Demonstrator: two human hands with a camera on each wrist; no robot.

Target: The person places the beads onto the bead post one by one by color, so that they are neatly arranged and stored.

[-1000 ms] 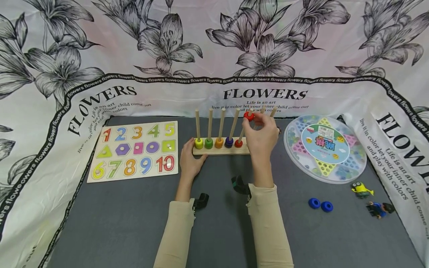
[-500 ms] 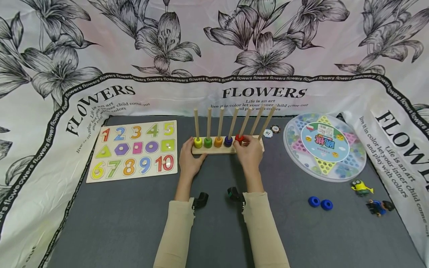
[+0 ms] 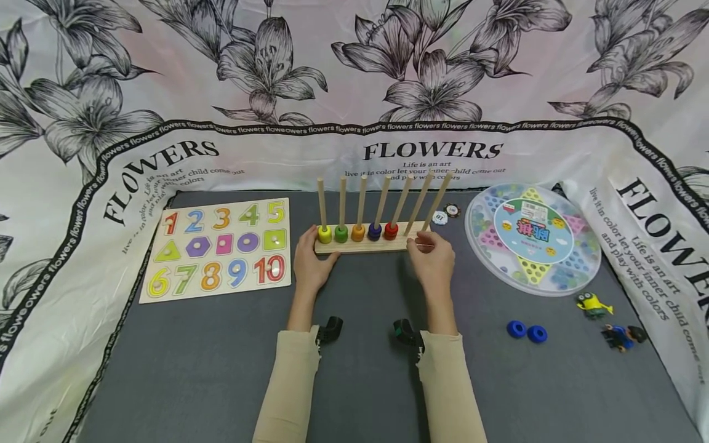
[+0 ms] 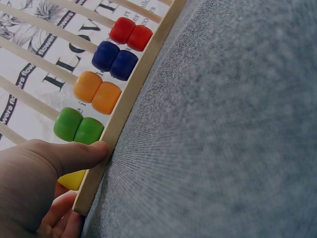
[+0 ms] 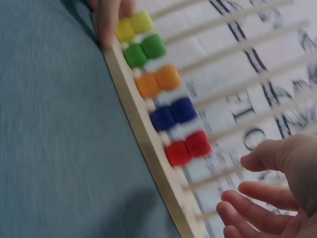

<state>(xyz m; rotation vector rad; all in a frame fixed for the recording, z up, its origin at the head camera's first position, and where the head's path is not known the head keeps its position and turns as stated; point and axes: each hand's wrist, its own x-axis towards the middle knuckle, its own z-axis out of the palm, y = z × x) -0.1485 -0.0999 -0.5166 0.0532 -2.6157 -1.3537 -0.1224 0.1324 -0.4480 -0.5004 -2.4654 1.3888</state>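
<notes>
Seven wooden pegs rise from a wooden base (image 3: pixel 365 247). Counting from the left, the first five carry yellow (image 3: pixel 325 235), green (image 3: pixel 341 234), orange (image 3: pixel 358 233), dark blue (image 3: pixel 374 232) and red beads (image 3: pixel 391 232); the wrist views show two per peg. The last two pegs are bare. My left hand (image 3: pixel 312 263) grips the base's left end, its thumb (image 4: pixel 96 151) along the front edge beside the green beads. My right hand (image 3: pixel 434 263) is by the right end, fingers apart and holding nothing in the right wrist view.
A number-and-shape puzzle board (image 3: pixel 216 251) lies left. To the right are a round Chinese checkers box (image 3: pixel 493 267), two blue beads (image 3: pixel 527 332), a yellow toy figure (image 3: pixel 594 305) and a dark-haired toy figure (image 3: pixel 624 337). Two round chips (image 3: pixel 445 214) lie behind the base.
My right hand has lowered a red bead down the fifth peg, let it go, and drawn off to the right. My left hand has kept its grip on the base.
</notes>
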